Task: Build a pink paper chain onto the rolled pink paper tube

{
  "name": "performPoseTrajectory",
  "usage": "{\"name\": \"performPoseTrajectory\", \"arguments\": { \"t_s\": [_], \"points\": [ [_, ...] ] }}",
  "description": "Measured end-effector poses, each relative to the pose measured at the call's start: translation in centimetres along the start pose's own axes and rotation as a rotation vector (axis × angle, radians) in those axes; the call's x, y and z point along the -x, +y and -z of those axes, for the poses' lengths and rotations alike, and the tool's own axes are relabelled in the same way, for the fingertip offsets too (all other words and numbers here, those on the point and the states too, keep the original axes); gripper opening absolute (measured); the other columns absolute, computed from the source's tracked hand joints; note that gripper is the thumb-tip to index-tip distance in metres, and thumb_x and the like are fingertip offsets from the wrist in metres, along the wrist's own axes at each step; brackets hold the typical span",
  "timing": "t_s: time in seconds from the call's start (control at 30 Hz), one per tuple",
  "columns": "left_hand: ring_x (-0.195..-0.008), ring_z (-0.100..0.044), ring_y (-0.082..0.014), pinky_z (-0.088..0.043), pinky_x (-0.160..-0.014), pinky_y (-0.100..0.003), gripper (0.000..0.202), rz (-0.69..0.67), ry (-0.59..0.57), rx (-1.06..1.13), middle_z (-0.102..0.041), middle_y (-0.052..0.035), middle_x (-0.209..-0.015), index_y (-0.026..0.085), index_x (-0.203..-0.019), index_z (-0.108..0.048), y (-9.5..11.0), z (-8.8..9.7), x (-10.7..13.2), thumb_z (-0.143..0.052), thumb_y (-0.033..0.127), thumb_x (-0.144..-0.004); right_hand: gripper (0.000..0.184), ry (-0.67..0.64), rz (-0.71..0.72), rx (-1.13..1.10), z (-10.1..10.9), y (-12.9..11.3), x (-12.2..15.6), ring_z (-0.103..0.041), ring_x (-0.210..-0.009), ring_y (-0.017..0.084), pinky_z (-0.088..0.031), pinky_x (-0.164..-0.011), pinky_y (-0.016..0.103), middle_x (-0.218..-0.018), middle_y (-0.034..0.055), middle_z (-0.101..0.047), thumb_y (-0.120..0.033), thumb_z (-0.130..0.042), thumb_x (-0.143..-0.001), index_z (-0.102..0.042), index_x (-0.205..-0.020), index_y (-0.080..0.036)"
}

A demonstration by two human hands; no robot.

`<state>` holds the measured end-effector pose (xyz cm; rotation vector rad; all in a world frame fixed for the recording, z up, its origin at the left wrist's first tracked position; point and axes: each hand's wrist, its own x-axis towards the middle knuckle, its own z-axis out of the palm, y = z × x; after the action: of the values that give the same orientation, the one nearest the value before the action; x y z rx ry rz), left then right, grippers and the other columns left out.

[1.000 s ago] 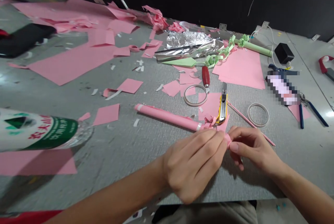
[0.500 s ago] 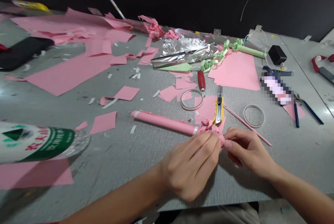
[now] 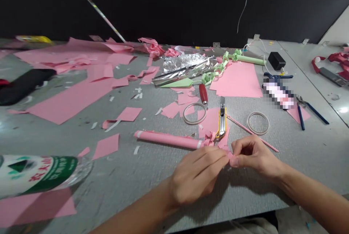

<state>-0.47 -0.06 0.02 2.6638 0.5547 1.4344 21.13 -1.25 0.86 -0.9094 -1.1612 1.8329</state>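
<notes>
My left hand point(image 3: 200, 174) is closed on a pink paper strip point(image 3: 229, 154), its fingers pressed together over the paper. Just to the right, my right hand point(image 3: 252, 157) pinches the other end of that strip between thumb and index finger. Left of the hands lies a rolled pink paper tube point(image 3: 169, 139) with white tape bands, and curled pink paper point(image 3: 209, 138) sits at its near-hand end. Behind the hands rests a yellow utility knife point(image 3: 222, 119). A thin pink paper stick point(image 3: 253, 132) lies behind my right hand. My fingers hide part of the strip.
A tape ring point(image 3: 194, 123) and red-handled tool point(image 3: 203, 94) lie beyond the tube, another ring point(image 3: 257, 133) to the right. Farther off are foil point(image 3: 188, 67), a green paper tube point(image 3: 251, 59) and pliers point(image 3: 311, 110). A bottle point(image 3: 40, 174) lies at left among pink scraps.
The camera view has tilted up, so the table sits lower in view. Both hands stay at the pink strip, and my right hand's pinch has drawn slightly away from my left fingers.
</notes>
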Motion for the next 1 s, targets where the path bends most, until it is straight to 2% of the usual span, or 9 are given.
{"name": "performPoseTrajectory", "arguments": {
  "t_s": [0.1, 0.2, 0.37, 0.47, 0.63, 0.7, 0.77, 0.87, 1.0],
  "points": [
    [-0.086, -0.077, -0.0183, -0.065, -0.078, -0.031, 0.021, 0.096, -0.029, 0.088, -0.080, -0.0073, -0.094, 0.014, -0.116, -0.070, -0.3, 0.1, -0.6, -0.061, 0.002, -0.100, 0.034, -0.037, -0.029, 0.026, 0.5, -0.1, 0.1, -0.051, -0.061, 0.012, -0.042, -0.062, 0.029, -0.066, -0.0016, -0.066, -0.043, -0.098, -0.077, -0.077, -0.068, -0.017],
    [-0.080, -0.073, -0.0192, -0.061, -0.072, -0.032, 0.019, 0.075, -0.061, 0.090, -0.078, -0.0068, -0.090, 0.014, -0.115, -0.070, -0.8, 0.2, -0.7, -0.060, 0.005, -0.102, 0.032, -0.046, -0.036, 0.063, 0.6, 0.0, 0.1, -0.055, -0.064, 0.012, -0.045, -0.063, 0.028, -0.071, 0.0001, -0.070, -0.042, -0.098, -0.076, -0.080, -0.074, -0.017],
    [-0.080, -0.072, -0.0206, -0.060, -0.074, -0.033, 0.023, 0.029, 0.003, -0.054, -0.078, -0.0085, -0.088, 0.010, -0.113, -0.070, -0.8, 0.3, -0.6, -0.063, -0.003, -0.096, 0.030, 0.001, 0.017, 0.136, 0.0, -0.3, -0.1, -0.059, -0.066, 0.012, -0.049, -0.066, 0.027, -0.076, 0.0014, -0.074, -0.046, -0.091, -0.085, -0.085, -0.086, -0.017],
    [-0.080, -0.074, -0.0202, -0.062, -0.076, -0.034, 0.021, 0.004, 0.019, -0.108, -0.079, -0.0081, -0.088, 0.010, -0.113, -0.071, -0.7, 0.3, -0.7, -0.065, -0.002, -0.096, 0.028, 0.081, 0.056, 0.168, -0.2, -0.6, -0.2, -0.055, -0.061, 0.011, -0.044, -0.058, 0.025, -0.077, 0.0019, -0.074, -0.045, -0.090, -0.087, -0.085, -0.089, -0.018],
    [-0.088, -0.077, -0.0188, -0.064, -0.080, -0.032, 0.019, 0.095, 0.015, 0.011, -0.082, -0.0074, -0.097, 0.015, -0.117, -0.071, -1.1, 1.0, -1.3, -0.065, 0.005, -0.102, 0.026, 0.075, 0.050, 0.072, 0.1, -0.9, -0.2, -0.037, -0.049, 0.006, -0.026, -0.043, 0.021, -0.072, -0.0017, -0.064, -0.044, -0.090, -0.087, -0.084, -0.090, -0.019],
    [-0.091, -0.077, -0.0183, -0.063, -0.082, -0.031, 0.018, 0.157, 0.045, 0.004, -0.082, -0.0075, -0.101, 0.017, -0.114, -0.072, -1.7, 1.7, -1.5, -0.066, 0.006, -0.102, 0.024, 0.123, 0.079, 0.009, 0.5, -1.0, -0.2, -0.039, -0.052, 0.006, -0.028, -0.044, 0.020, -0.078, -0.0014, -0.062, -0.044, -0.091, -0.086, -0.084, -0.089, -0.021],
    [-0.090, -0.077, -0.0180, -0.062, -0.082, -0.031, 0.017, 0.217, 0.045, -0.034, -0.081, -0.0072, -0.101, 0.018, -0.110, -0.073, -2.7, 2.3, -1.6, -0.066, 0.005, -0.101, 0.022, 0.171, 0.108, -0.041, 0.9, -1.1, -0.2, -0.047, -0.060, 0.007, -0.038, -0.048, 0.021, -0.096, 0.0021, -0.065, -0.042, -0.093, -0.084, -0.084, -0.086, -0.022],
    [-0.089, -0.077, -0.0197, -0.061, -0.082, -0.033, 0.013, 0.274, -0.066, -0.041, -0.081, -0.0070, -0.098, 0.017, -0.103, -0.075, -4.4, 3.0, -1.7, -0.065, 0.009, -0.101, 0.022, 0.202, 0.094, -0.108, 1.5, -1.3, -0.3, -0.055, -0.069, 0.009, -0.048, -0.054, 0.023, -0.123, 0.0063, -0.067, -0.042, -0.092, -0.085, -0.082, -0.084, -0.023],
    [-0.084, -0.075, -0.0205, -0.056, -0.078, -0.033, 0.014, 0.380, -0.278, -0.011, -0.080, -0.0049, -0.091, 0.017, -0.092, -0.076, -5.9, 3.2, -1.4, -0.066, 0.017, -0.102, 0.024, 0.213, 0.054, -0.164, 1.9, -1.4, -0.2, -0.059, -0.072, 0.013, -0.048, -0.053, 0.023, -0.115, 0.0083, -0.074, -0.046, -0.090, -0.087, -0.083, -0.092, -0.023]
  ]
}}
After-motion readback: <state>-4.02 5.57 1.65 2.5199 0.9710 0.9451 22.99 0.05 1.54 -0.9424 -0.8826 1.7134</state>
